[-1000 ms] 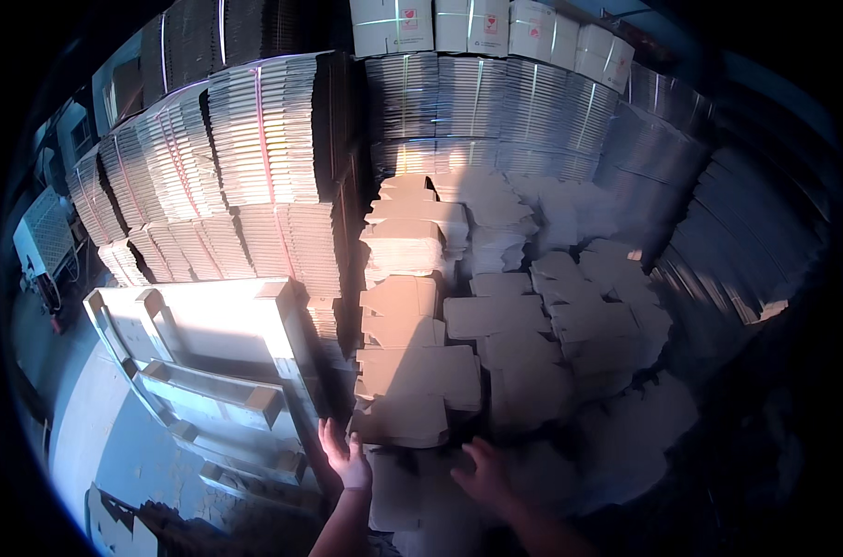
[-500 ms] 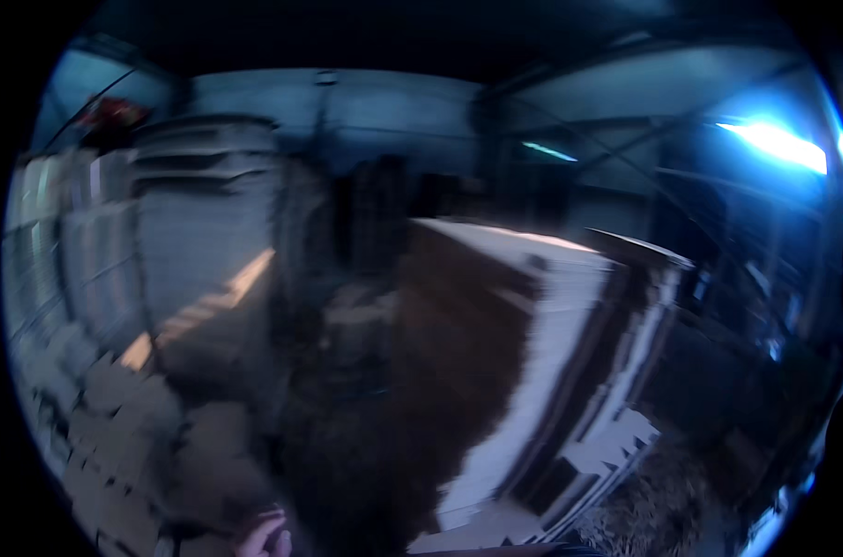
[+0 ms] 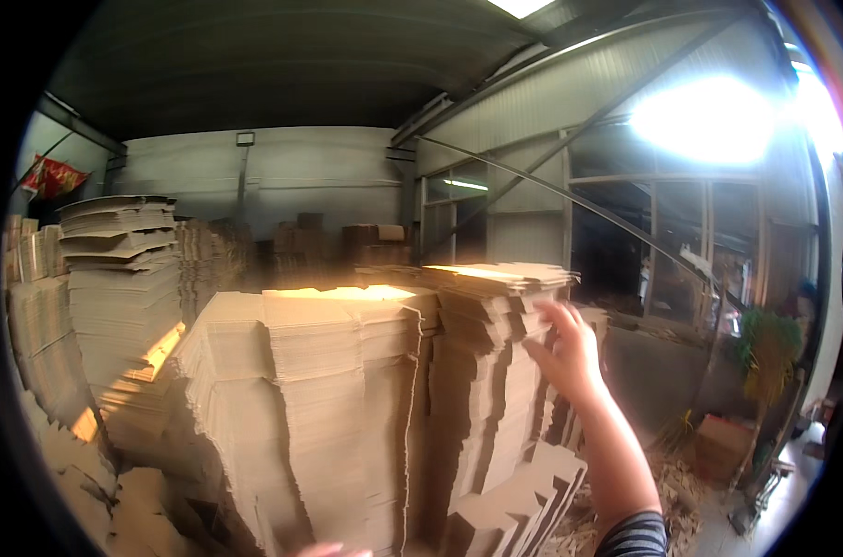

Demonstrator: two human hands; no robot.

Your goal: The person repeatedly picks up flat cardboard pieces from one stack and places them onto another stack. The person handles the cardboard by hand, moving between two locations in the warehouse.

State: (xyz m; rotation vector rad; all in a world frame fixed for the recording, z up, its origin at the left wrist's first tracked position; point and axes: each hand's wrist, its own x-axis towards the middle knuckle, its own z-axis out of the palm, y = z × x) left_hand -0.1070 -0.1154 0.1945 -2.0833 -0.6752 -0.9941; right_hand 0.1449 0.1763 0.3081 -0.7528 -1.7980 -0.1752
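Observation:
My right hand (image 3: 570, 357) is raised at the side of a tall stack of flat cardboard sheets (image 3: 482, 371). Its fingers are spread with nothing between them, and I cannot tell whether they touch the sheets. Of my left hand (image 3: 333, 551), only a small part shows at the lower edge, in front of a wide stack of cut cardboard (image 3: 319, 353); its fingers are mostly cut off. Below my right forearm, a lower pile of notched cardboard (image 3: 519, 506) stands against the tall stack.
More cardboard stacks (image 3: 124, 297) rise at the left and along the back. Cardboard scraps (image 3: 676, 497) litter the floor at right, near a brown box (image 3: 723, 446) and a green plant-like bundle (image 3: 767, 348). A slanted metal beam (image 3: 570, 195) crosses the right wall.
The view has turned and brightened, bringing the stacks closer to the middle. My right hand and forearm have come into sight beside the tall stack. Less of my left hand shows.

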